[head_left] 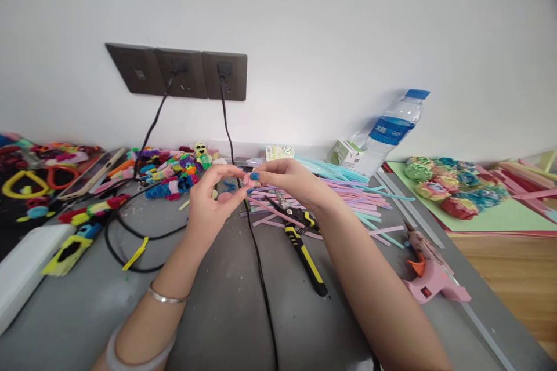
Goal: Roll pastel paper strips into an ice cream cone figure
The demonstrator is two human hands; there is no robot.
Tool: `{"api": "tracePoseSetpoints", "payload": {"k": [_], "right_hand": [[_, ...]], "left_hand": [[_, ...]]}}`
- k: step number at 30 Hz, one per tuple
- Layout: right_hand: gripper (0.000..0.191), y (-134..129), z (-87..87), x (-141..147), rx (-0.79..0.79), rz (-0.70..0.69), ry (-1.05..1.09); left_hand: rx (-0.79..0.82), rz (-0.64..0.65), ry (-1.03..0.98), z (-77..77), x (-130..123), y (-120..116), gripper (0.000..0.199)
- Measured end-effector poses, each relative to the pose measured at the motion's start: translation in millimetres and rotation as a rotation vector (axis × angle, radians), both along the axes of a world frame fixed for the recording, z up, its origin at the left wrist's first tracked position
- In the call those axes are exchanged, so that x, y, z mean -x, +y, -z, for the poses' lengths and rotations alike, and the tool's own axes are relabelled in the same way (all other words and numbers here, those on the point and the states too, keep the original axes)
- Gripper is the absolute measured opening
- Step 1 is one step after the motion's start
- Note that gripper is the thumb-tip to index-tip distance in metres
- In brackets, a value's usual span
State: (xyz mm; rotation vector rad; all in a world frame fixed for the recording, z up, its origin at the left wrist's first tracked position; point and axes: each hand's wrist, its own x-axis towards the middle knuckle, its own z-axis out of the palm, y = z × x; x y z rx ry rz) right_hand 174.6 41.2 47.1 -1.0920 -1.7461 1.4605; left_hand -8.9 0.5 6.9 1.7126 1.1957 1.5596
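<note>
Above the middle of the table, my left hand (214, 202) and my right hand (289, 181) meet fingertip to fingertip. Both are closed in a pinch on one small pink piece (249, 181), mostly covered by the fingers, so its kind is unclear. A pink rounded bit (225, 197) shows beside my left fingers. Just beyond and below my right hand lies a heap of long thin pastel strips (357, 203) in pink, purple and turquoise. Black-and-yellow pliers (308, 261) rest on the table, their jaws partly behind my right hand.
Black cables (260, 266) run from the wall sockets (183, 72) across the grey table (226, 313). Fuzzy coloured craft pieces (167, 174) and a phone (93, 173) lie left. Rightward are a water bottle (391, 130), a pink glue gun (435, 278) and crinkled paper flowers (461, 203).
</note>
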Motion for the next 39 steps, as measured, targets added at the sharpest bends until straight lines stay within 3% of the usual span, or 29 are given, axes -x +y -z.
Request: {"api": "tracePoseSetpoints", "payload": {"k": [5, 14, 28, 35, 39], "right_hand": [[0.024, 1, 2.8, 3, 0.008, 0.023, 0.063], [0.026, 2, 7.5, 6, 0.014, 0.072, 0.111], [0.027, 3, 10.8, 7, -0.030, 0.094, 0.020], [0.027, 3, 10.4, 8, -0.038, 0.114, -0.020], [0.027, 1, 7.4, 8, -0.062, 0.123, -0.057]], "left_hand": [[0.008, -0.002, 0.020, 0.7, 1, -1, 0.013], [-0.012, -0.013, 0.047, 1.0, 0, -1, 0.021], [0.107, 0.052, -0.082, -0.4, -1, 1, 0.008], [0.154, 0.005, -0.082, 2.0, 0, 2, 0.012], [0.203, 0.052, -0.118, 2.5, 3, 5, 0.015]]}}
